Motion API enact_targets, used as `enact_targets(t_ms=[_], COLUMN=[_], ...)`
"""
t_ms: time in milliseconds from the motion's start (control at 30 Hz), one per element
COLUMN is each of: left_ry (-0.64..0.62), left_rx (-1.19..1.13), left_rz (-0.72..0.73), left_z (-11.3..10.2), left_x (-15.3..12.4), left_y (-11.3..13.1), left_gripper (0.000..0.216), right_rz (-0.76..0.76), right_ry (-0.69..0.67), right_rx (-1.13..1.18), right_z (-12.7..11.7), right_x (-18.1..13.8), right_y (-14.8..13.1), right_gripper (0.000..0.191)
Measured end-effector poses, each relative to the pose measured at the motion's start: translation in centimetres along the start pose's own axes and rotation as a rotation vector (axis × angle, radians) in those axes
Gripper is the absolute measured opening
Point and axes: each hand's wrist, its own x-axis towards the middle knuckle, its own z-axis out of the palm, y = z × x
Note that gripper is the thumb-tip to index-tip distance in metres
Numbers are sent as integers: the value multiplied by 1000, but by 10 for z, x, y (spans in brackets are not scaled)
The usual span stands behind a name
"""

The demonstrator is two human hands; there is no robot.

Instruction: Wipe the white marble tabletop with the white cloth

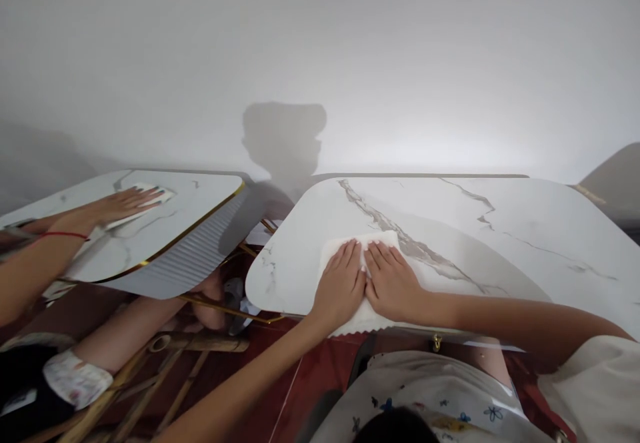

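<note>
Both grips open | left hand (340, 288), right hand (395, 284) flat on cloth (381, 240) | near table (500, 243) edge

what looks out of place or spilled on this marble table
No spill or damage shows. The white cloth under the left hand and right hand just overhangs the marble table's near edge.

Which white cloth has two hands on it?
The cloth on the nearer table, under the left hand and right hand; the far-left cloth has a co-worker's hand.
</note>
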Motion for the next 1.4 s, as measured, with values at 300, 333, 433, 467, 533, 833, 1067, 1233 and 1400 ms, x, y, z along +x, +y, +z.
enact_targets(t_ms=[300,333,433,467,533,833,1067,1233,1400], left_ry=[-19,-16,1,11,34,72,25,14,6], left_rx=[-48,-45,-38,-36,-31,-25,-50,-66,-60], left_rz=[11,7,10,13,19,113,244,349,350], left_z=[26,28,35,38,44,69,77,72,51], left_x=[122,136,174,186,206,269,277,248,193], left_y=[-17,-23,-44,-52,-66,-67,-26,-16,-11], left_gripper=[51,50,47,46,43,35,38,45,49], right_rz=[46,41,27,29,39,121,282,320,284], right_ry=[16,20,26,24,19,6,4,40,77], right_rx=[-71,-72,-73,-73,-73,-91,-166,-203,-213], right_z=[7,9,17,20,26,25,8,7,8], right_x=[82,95,135,148,171,202,161,126,92], right_y=[85,93,115,121,132,181,192,168,122], right_gripper=[51,51,48,48,47,47,51,53,53])
